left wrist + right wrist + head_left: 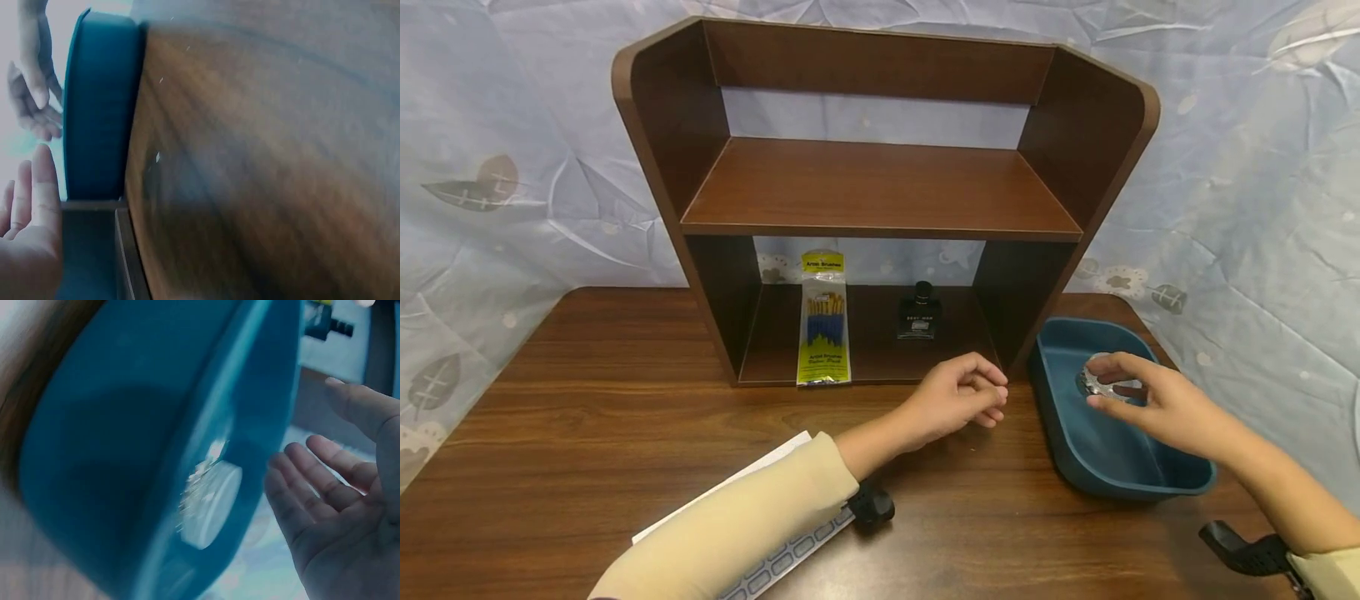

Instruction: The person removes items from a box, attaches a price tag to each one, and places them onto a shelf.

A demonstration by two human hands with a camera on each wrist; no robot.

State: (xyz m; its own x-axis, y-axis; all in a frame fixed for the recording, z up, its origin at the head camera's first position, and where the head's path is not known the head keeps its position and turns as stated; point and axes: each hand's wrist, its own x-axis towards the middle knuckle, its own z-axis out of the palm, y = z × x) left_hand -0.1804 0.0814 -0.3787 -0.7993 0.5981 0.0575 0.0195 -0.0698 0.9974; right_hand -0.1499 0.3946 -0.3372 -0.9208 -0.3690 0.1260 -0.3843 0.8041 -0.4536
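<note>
There are two hands (957, 396) (1168, 406), one bin (1101, 446), one bottle (919, 315), one packet (824, 325).

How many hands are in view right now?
2: the left hand by the lower right corner of the shelf, and the right hand over the blue bin.

left grip (34, 244): fingers extended | right grip (35, 87): near blue bin (100, 106) | dark shelf (90, 256) | wooden tabletop (269, 144)

Plain cream sleeves (741, 529) (a touch yellowish) are worn with black, curved wrist mounts (1246, 552).
</note>
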